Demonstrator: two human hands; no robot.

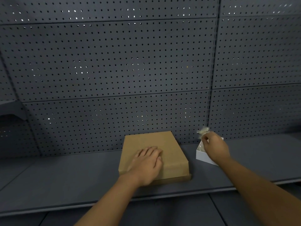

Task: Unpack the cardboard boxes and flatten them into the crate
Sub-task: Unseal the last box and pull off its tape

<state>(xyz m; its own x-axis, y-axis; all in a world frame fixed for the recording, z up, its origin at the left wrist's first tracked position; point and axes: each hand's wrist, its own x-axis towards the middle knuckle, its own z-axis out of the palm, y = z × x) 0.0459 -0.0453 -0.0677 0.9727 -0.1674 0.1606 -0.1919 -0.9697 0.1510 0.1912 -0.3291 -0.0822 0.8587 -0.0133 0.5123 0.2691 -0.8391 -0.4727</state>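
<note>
Cardboard box (154, 154) lies closed on the shelf (65, 173), my left hand (147, 162) flat on top. Right hand (215, 148) pinches a crinkly wrapper (202, 130) over the white box (202, 156) beside it. Risk: wrapper slips if my pinch loosens.

Both arms reach forward; left hand (147, 162) lies flat, palm down, right hand (214, 148) pinches with curled fingers.
</note>
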